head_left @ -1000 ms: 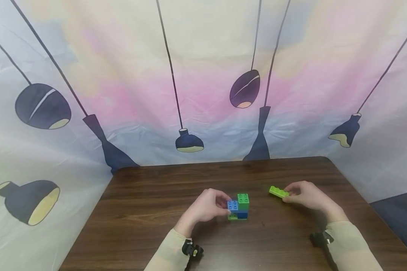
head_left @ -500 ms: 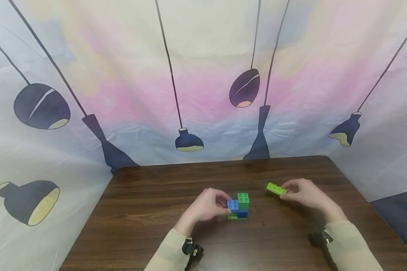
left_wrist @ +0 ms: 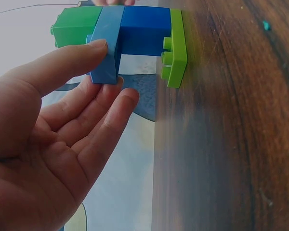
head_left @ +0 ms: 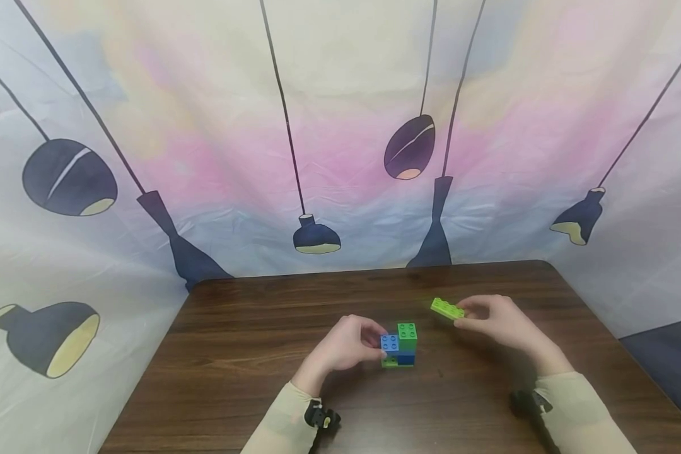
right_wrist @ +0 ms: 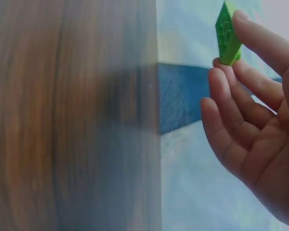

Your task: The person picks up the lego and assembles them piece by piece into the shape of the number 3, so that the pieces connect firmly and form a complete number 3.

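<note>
A small stack of toy building bricks stands on the table in the head view. At its bottom is a lime plate (left_wrist: 178, 50), with a dark blue brick (left_wrist: 145, 30) on it. A light blue brick (head_left: 389, 344) lies across that and overhangs to the left, and a green brick (head_left: 407, 333) tops the right side. My left hand (head_left: 347, 343) pinches the light blue brick's overhanging end between thumb and fingers. To the right and farther back, my right hand (head_left: 504, 323) holds a long lime brick (head_left: 447, 309) by one end, raised off the table.
The dark wooden table (head_left: 232, 353) has its far edge against a printed cloth backdrop (head_left: 352, 157) with painted lamps. A tiny teal speck (left_wrist: 266, 25) lies on the wood in the left wrist view. Each wrist wears a black camera (head_left: 321, 416).
My right hand has moved left and slightly away from me, carrying the lime brick closer to the stack. The left hand and the stack have stayed in place.
</note>
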Motion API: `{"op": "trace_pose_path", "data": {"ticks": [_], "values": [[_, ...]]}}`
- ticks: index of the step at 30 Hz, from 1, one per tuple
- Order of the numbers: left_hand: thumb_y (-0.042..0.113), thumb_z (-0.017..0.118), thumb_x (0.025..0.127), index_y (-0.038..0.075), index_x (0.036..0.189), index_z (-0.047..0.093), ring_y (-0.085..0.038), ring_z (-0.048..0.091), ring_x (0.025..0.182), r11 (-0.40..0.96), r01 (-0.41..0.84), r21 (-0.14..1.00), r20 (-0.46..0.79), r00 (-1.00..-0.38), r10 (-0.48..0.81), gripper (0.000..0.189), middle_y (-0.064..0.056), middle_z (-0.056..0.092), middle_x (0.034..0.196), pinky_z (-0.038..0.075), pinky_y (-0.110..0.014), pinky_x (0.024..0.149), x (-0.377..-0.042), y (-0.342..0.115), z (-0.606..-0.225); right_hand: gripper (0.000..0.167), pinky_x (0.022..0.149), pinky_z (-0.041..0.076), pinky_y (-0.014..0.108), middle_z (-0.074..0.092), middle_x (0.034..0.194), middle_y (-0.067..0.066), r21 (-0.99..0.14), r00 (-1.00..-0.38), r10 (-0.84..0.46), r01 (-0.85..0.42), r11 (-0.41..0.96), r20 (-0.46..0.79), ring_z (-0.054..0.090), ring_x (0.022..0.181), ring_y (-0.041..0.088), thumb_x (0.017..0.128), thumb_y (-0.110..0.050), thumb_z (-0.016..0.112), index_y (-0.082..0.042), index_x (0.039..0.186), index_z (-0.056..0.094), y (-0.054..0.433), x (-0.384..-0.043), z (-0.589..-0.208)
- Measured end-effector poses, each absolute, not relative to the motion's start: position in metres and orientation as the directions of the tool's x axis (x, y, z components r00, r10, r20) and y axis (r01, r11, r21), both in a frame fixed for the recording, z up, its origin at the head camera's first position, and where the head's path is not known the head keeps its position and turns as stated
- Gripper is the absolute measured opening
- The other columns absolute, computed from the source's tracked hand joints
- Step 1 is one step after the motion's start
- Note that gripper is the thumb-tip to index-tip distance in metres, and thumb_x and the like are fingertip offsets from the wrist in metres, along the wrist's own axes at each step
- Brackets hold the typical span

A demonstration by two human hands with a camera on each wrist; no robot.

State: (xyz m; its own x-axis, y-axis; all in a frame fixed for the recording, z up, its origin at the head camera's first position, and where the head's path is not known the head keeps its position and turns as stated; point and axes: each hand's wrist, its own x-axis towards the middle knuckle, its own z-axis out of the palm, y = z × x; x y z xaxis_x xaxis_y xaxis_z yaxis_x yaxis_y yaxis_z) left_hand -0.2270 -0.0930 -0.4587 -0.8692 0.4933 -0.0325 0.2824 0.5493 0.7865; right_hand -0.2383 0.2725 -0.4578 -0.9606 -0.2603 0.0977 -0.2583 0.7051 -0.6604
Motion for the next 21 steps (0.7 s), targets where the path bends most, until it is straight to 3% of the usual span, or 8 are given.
{"op": "trace_pose_path", "data": {"ticks": [8, 21], "values": [[0.015, 0.092, 0.086, 0.014, 0.111, 0.080, -0.011, 0.069, 0.086, 0.554, 0.283, 0.783, -0.033, -0.870, 0.491, 0.028, 0.005, 0.074, 0.095, 0.060, -0.032, 0.077, -0.226, -0.093, -0.458, 0.045, 0.077, 0.056, 0.035, 0.076, 0.104, -0.004, -0.699, -0.945, -0.277, -0.317, 0.641, 0.175, 0.069, 0.091, 0.015, 0.091, -0.041, 0.087, -0.012, 0.124, 0.077, 0.243, -0.229, -0.454], [0.017, 0.092, 0.086, 0.015, 0.112, 0.081, -0.011, 0.069, 0.087, 0.544, 0.292, 0.786, -0.028, -0.863, 0.504, 0.028, 0.007, 0.074, 0.095, 0.060, -0.031, 0.078, -0.230, -0.093, -0.459, 0.040, 0.087, 0.060, 0.033, 0.075, 0.118, -0.007, -0.748, -0.894, -0.370, -0.423, 0.511, 0.253, 0.072, 0.100, 0.011, 0.091, -0.043, 0.086, -0.020, 0.123, 0.077, 0.205, -0.217, -0.458]]}}
